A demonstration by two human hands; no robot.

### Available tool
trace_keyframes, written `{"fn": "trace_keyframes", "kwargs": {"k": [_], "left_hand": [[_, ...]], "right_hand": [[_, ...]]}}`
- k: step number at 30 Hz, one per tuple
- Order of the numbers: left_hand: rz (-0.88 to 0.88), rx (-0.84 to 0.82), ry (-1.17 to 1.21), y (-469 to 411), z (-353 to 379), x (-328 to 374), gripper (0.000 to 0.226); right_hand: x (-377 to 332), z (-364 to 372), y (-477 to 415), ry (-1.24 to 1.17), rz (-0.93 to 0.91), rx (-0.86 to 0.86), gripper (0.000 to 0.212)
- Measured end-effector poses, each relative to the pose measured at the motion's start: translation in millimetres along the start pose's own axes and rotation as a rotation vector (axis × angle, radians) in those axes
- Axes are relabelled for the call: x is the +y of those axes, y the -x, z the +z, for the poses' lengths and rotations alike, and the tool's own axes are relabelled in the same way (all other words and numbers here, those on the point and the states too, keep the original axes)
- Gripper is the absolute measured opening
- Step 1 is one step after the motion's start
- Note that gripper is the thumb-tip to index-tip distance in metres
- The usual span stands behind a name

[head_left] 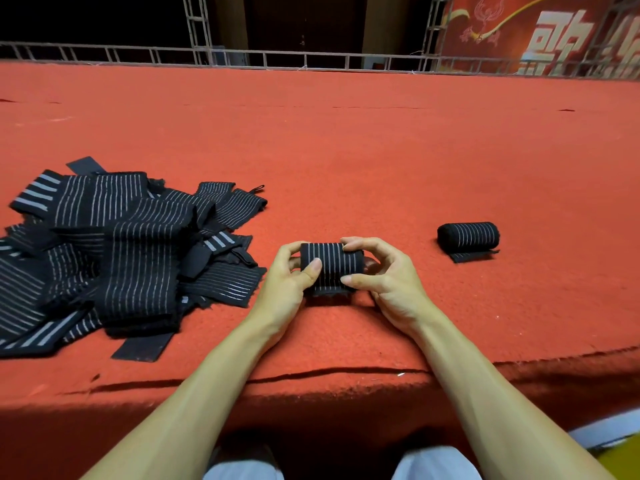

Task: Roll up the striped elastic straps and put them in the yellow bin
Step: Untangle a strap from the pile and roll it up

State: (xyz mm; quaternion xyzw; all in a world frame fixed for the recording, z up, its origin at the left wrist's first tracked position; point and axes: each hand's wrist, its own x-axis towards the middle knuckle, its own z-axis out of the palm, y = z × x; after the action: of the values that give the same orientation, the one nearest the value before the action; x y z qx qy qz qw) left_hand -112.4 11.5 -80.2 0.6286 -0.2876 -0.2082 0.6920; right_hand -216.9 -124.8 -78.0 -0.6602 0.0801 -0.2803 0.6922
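On your far left, a loose pile of unrolled straps (114, 251), black with thin pale stripes, sprawls over the red carpet (346, 150). One plain black end tab (142, 346) pokes out toward the front edge.

Just right of the pile, your left hand (289, 277) grips the left end of a strap roll (332, 266), thumb curled across its front and fingers behind. The roll lies on its side, low over the carpet, with its frayed loose end hanging under it toward you. Your right hand (389, 284) pinches the other end, thumb against the front and fingers arched over the top.

Further right, well apart from your hands, a finished roll (467, 237) rests on the carpet with a short tail sticking out beneath it.

The carpet is coarse felt over a raised platform. A dark seam (311, 374) runs near the edge, where the felt folds down toward your knees. Behind the platform stands a metal truss rail (242, 58), and the room beyond it is dark. At the far right hangs a red banner (540, 36) with large pale characters. A sliver of yellow (621, 464) shows in the bottom right corner; you cannot tell whether it is the bin.
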Motion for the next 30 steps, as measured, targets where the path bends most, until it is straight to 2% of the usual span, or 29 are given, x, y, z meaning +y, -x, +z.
{"fn": "trace_keyframes", "kwargs": {"k": [4, 7, 12, 17, 22, 30], "left_hand": [[0.013, 0.024, 0.047, -1, -6, -1, 0.039], [0.011, 0.045, -0.014, 1, -5, 3, 0.043], [-0.006, 0.066, -0.174, 4, 2, 9, 0.04], [-0.067, -0.023, -0.155, 0, 47, 11, 0.045], [-0.086, -0.1, -0.086, -5, 116, 5, 0.04], [0.0, -0.099, -0.258, -25, 194, -4, 0.031]], "right_hand": [[-2, 2, 0, 0.091, 0.044, 0.02, 0.05], [-5, 7, -1, 0.209, 0.076, 0.048, 0.052], [-4, 9, 5, 0.228, 0.116, 0.222, 0.044], [-17, -28, 20, 0.386, 0.096, 0.377, 0.043], [-25, -81, 30, 0.459, 0.135, 0.619, 0.041], [-20, -126, 22, 0.5, 0.176, 1.06, 0.036]]}}
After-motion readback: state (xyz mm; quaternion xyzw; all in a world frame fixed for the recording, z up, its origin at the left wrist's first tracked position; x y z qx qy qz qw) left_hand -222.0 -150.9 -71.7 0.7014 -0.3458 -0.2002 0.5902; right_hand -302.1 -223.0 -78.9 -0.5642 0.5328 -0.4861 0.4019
